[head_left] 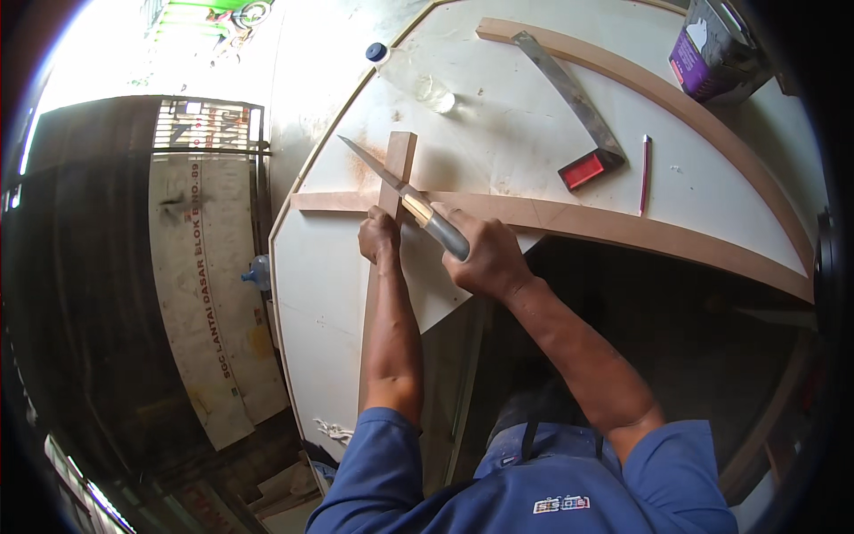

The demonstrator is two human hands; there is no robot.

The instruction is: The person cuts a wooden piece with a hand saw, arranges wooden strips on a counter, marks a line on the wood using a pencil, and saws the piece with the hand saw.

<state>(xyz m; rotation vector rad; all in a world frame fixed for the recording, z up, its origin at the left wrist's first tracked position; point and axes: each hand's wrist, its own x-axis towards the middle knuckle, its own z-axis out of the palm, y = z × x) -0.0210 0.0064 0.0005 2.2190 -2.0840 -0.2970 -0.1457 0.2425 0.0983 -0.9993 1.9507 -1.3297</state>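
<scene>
My right hand (487, 255) is wrapped around the grey and tan handle of a handsaw (416, 206). Its narrow blade slants up and left across a brown wooden strip (402, 151), near the strip's far end. Just below the blade, my left hand (380, 236) is closed on that strip, which runs back toward me beneath my left forearm. The strip lies crosswise over a longer wooden piece (551, 214) on the white tabletop (325, 276). Reddish sawdust (363, 169) is scattered beside the blade. Whether the saw's teeth are in the wood I cannot tell.
Beyond my hands lie a clear bottle (418, 82) with a blue cap, a red-handled try square (574, 102) and a red pencil (645, 173). Another wooden strip (658, 84) curves along the right. A purple box (712, 58) stands at the far right.
</scene>
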